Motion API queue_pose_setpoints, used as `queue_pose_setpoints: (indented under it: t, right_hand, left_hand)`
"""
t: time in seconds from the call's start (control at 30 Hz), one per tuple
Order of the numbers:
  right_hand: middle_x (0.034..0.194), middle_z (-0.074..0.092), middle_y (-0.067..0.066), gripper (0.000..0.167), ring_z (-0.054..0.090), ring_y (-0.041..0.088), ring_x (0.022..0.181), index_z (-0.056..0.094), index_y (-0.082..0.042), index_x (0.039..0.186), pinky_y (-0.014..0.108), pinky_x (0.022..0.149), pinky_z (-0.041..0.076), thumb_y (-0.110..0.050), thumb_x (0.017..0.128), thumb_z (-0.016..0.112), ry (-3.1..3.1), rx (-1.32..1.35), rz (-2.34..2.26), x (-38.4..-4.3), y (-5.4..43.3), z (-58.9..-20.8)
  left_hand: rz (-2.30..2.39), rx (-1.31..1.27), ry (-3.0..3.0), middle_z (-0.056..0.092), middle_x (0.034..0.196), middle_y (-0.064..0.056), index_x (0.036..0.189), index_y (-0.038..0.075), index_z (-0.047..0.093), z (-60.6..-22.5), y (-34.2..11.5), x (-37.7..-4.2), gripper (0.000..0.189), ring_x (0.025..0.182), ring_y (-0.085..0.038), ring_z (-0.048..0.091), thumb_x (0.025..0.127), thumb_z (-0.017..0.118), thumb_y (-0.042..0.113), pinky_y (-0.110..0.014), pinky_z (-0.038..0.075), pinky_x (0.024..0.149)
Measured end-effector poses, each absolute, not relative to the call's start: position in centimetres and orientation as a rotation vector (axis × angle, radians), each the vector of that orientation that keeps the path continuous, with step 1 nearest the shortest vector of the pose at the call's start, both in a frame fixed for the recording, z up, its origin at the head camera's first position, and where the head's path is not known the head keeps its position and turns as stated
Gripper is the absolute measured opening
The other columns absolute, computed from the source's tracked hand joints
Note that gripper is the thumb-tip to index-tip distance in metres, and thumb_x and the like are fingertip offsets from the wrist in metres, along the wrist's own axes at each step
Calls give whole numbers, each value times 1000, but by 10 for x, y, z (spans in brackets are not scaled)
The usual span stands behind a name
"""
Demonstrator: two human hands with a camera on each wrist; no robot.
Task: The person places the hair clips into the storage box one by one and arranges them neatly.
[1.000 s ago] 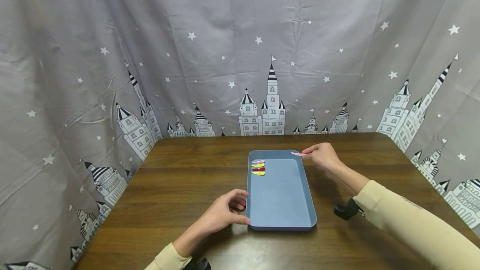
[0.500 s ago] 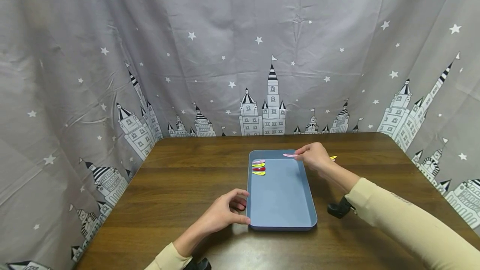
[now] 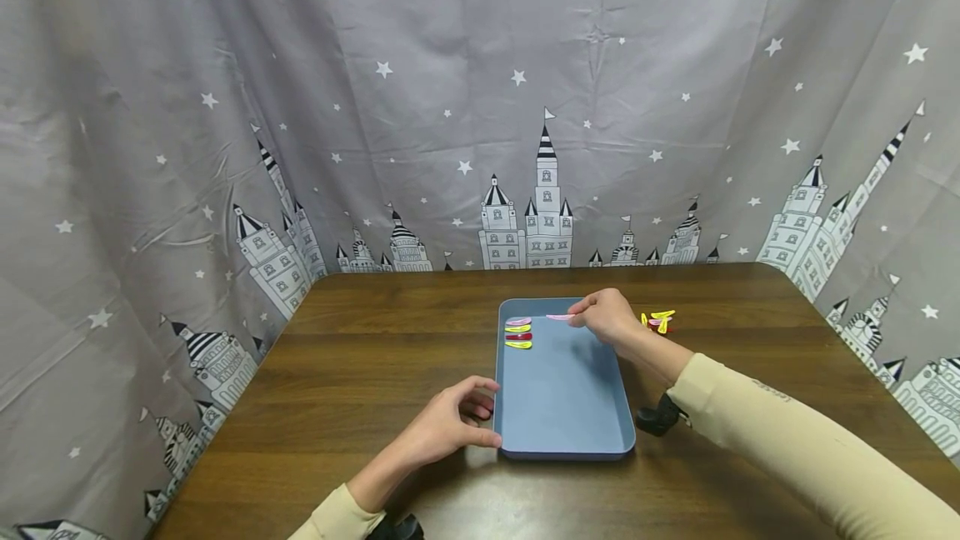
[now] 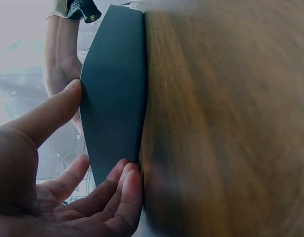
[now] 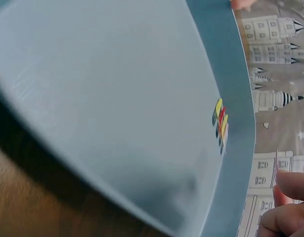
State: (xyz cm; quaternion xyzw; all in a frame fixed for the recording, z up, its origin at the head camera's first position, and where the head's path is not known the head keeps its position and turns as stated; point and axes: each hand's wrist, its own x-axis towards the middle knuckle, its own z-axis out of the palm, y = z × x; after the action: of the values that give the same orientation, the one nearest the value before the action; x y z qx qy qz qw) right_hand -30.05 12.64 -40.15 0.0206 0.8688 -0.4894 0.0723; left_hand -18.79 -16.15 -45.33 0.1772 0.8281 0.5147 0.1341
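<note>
My right hand (image 3: 606, 315) pinches a pink snap hair clip (image 3: 557, 317) between thumb and fingertips over the far end of a blue-grey tray (image 3: 562, 407). In the right wrist view that hair clip (image 5: 276, 160) appears as a thin sliver, seen edge-on. Along the tray's left side, near the far corner, several clips lie in a column: a pink clip (image 3: 518, 321) at the far end, then yellow, a red clip (image 3: 519, 337), and yellow. My left hand (image 3: 453, 419) rests at the tray's left side, thumb at the rim and fingers loosely bent against the outer wall (image 4: 114, 89).
A loose pile of yellow, pink and red hair clips (image 3: 662, 320) lies on the wooden table (image 3: 390, 332), right of the tray and behind my right wrist. A grey curtain (image 3: 420, 148) with castles and stars hangs behind the table.
My right hand has carried the pink hair clip left and slightly down, from the tray's far right corner toward the column. The pile behind it has come into view. My left hand stays put.
</note>
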Motion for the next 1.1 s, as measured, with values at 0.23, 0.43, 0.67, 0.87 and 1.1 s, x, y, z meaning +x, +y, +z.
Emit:
queue_pose_setpoints:
  t: [0.23,0.43,0.67,0.87,1.1]
  right_hand:
    - [102,63,12,14,31,13,47,77,-2,102,26,45,23,-8,90,73,2581,69,-1467,-302,114,-408]
    - [105,67,13,14,27,10,44,77,-3,101,25,44,22,-8,88,73,2578,60,-1447,-303,105,-413]
    - [89,64,9,13,26,10,44,78,-4,99,24,43,21,-7,87,74,2566,54,-1437,-304,95,-421]
    - [87,64,6,11,27,11,45,78,-4,97,24,43,21,-8,87,74,2563,45,-1435,-304,90,-428]
    - [111,68,13,14,32,12,48,79,-5,98,25,44,26,-8,86,75,2584,28,-1412,-300,85,-432]
  left_hand:
    - [1494,510,2399,66,113,-12,132,9,58,-453,-161,-188,64,103,-24,62,76,89,15,-36,54,88]
    - [1501,509,2394,66,114,-12,132,10,59,-453,-162,-188,64,103,-24,63,76,89,15,-38,54,89]
    - [1503,499,2383,66,115,-12,133,11,58,-453,-162,-188,64,104,-24,62,77,88,16,-40,54,90]
    - [1499,499,2385,66,115,-12,133,11,58,-453,-162,-188,64,104,-24,62,77,88,17,-40,54,90]
    - [1493,507,2389,66,114,-12,132,10,58,-453,-163,-188,63,104,-24,62,77,88,17,-37,54,88]
